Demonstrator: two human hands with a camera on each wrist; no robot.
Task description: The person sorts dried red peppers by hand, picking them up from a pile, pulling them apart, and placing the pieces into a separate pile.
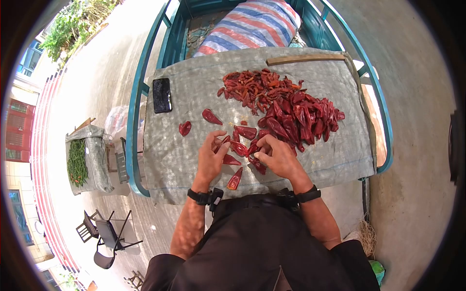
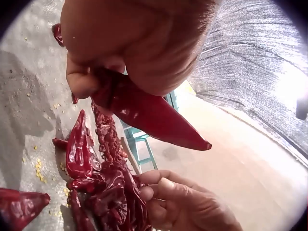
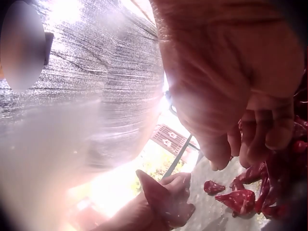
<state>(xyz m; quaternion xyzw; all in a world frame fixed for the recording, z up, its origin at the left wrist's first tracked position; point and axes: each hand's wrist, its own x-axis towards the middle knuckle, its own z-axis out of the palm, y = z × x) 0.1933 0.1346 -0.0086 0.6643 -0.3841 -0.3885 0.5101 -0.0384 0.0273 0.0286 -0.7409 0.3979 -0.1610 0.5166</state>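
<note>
My left hand [image 1: 209, 159] grips a long, dark red pepper [image 2: 156, 115] by its wide end; its pointed tip sticks out past the palm in the left wrist view. My right hand [image 1: 281, 157] is a short way to the right, over the near edge of the pepper heap [image 1: 303, 119]. Its fingers are loosely bent and show nothing between them in the left wrist view. Between and around the hands lie several split or flattened red peppers, one of them a piece [image 1: 235, 179] nearest my body. Pale yellow seeds [image 2: 40, 171] are scattered on the cloth.
A grey woven cloth [image 1: 179, 160] covers the work surface inside a teal metal frame [image 1: 137, 121]. A dark phone [image 1: 162, 95] lies at the left, a wooden strip [image 1: 306, 59] at the back. Smaller shrivelled red peppers [image 1: 257, 87] adjoin the heap. A striped sack [image 1: 250, 26] lies beyond.
</note>
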